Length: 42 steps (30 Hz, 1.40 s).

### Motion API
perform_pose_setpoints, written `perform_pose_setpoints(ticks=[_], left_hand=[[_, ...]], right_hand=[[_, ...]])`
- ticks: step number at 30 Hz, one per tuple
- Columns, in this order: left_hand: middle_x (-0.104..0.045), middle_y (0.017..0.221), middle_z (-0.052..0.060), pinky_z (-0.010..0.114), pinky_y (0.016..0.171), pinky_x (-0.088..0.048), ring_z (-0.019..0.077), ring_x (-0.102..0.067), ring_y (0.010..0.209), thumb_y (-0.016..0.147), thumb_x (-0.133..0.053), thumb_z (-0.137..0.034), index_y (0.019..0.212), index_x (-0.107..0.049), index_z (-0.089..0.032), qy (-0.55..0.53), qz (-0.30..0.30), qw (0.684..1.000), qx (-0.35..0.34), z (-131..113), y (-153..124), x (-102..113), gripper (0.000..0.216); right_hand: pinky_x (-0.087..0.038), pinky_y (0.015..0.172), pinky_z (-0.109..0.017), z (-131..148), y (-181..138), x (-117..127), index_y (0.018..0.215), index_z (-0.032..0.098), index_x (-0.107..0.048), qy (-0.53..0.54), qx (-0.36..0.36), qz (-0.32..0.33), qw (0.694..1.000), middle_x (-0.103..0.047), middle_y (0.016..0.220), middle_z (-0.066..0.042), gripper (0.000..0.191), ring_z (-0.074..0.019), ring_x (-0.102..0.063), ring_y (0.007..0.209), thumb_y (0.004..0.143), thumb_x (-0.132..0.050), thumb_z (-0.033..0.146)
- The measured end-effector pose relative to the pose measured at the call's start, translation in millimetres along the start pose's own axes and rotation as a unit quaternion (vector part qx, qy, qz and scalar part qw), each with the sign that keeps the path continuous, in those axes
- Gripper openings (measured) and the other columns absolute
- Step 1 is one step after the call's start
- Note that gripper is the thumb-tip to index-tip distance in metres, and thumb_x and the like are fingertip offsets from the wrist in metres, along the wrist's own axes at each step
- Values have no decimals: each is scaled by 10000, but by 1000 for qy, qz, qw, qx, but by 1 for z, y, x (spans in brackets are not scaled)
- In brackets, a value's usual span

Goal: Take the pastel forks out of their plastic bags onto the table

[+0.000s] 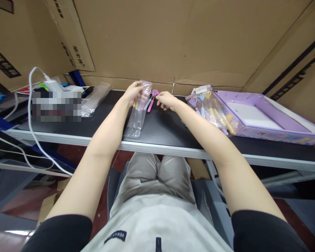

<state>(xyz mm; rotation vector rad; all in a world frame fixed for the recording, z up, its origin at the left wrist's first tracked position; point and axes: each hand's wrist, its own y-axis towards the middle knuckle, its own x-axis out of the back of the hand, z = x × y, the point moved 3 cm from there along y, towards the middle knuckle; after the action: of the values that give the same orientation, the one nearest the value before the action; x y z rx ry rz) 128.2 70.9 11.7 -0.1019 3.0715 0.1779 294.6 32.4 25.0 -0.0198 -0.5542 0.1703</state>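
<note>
My left hand (133,93) grips the top of a clear plastic bag (138,117) lying on the black table (168,127); several small pastel-handled toy tools (141,104) sit inside it. My right hand (166,100) pinches at a pink-handled toy tool (151,101) whose head sticks out beside the bag's mouth. Both hands have curled fingers. The bag's lower end reaches the table's front edge.
A bigger clear bag of colourful toy tools (212,108) leans on a purple box lid (265,117) at the right. Empty clear bags (96,98), a white charger with cable (52,84) and a blurred item lie at the left. Cardboard boxes (173,38) wall the back.
</note>
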Motion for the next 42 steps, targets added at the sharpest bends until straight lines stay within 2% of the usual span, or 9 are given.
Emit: perform_pose_setpoints(ticks=[7, 12, 16, 18, 24, 28, 32, 37, 42], left_hand=[[-661, 809, 13, 274, 615, -536, 176, -694, 645, 874, -614, -221, 1270, -509, -267, 25, 134, 990, -15, 0, -22, -32, 412], [-670, 811, 9, 261, 594, -539, 158, -686, 616, 868, -625, -182, 1233, -542, -258, 40, 194, 980, 1, 8, -34, -53, 382], [-701, 873, 41, 240, 579, -538, 131, -679, 611, 939, -577, -246, 1022, -581, -189, 20, 182, 983, 1, 6, -41, -58, 101], [-705, 881, 48, 224, 571, -534, 119, -675, 614, 969, -545, -260, 919, -575, -161, 11, 155, 988, 0, 3, -44, -58, 115], [-715, 813, 56, 229, 618, -545, 95, -634, 570, 957, -566, -180, 774, -568, -123, 44, 116, 992, 23, 2, -45, -57, 192], [-701, 740, 42, 222, 613, -536, 88, -609, 541, 939, -597, -174, 741, -577, -121, 63, 117, 991, 18, 4, -42, -56, 206], [-636, 615, 2, 207, 550, -501, 75, -545, 462, 903, -638, -147, 685, -538, -135, 81, 108, 991, 8, 3, -44, -55, 241], [-630, 611, -6, 194, 537, -480, 117, -636, 554, 853, -702, -152, 715, -550, -143, 100, 124, 987, -21, 5, -41, -55, 205], [-640, 625, -1, 179, 526, -464, 120, -656, 575, 869, -680, -141, 730, -549, -146, 110, 137, 984, -21, 8, -37, -55, 191]], right_hand=[[-420, 474, -145, -7, -2, 29, 927, 170, -568, 199, 72, -46, 976, -618, 840, 0, 121, -40, -548, 553, 983, -518, 265], [-390, 474, -143, -20, 2, 39, 754, 166, -501, 218, 86, -127, 964, -543, 684, 22, 184, -51, -527, 539, 920, -580, 163], [-401, 489, -161, -26, 2, 40, 783, 162, -533, 211, 100, -121, 965, -544, 655, 30, 124, -55, -500, 521, 874, -589, 99], [-426, 516, -170, -28, 5, 39, 880, 165, -569, 210, 116, -108, 965, -565, 679, 35, 94, -59, -510, 536, 847, -598, 82], [-486, 564, -177, -35, 16, 38, 1098, 221, -582, 184, 181, -85, 962, -582, 735, 45, 345, -78, -555, 617, 777, -645, 112], [-457, 534, -151, -32, 9, 42, 1018, 208, -602, 174, 188, -96, 962, -579, 754, 39, 270, -67, -535, 617, 765, -643, 123], [-472, 579, -169, -27, 0, 47, 863, 165, -624, 183, 146, -99, 967, -628, 791, 0, 70, -75, -551, 638, 836, -561, 181], [-493, 641, -210, -24, 0, 53, 770, 144, -620, 203, 110, -113, 966, -669, 755, -51, 289, -111, -593, 671, 945, -441, 288], [-471, 613, -208, -25, 1, 54, 719, 145, -580, 232, 93, -101, 963, -645, 693, -38, 262, -91, -556, 585, 935, -510, 277]])
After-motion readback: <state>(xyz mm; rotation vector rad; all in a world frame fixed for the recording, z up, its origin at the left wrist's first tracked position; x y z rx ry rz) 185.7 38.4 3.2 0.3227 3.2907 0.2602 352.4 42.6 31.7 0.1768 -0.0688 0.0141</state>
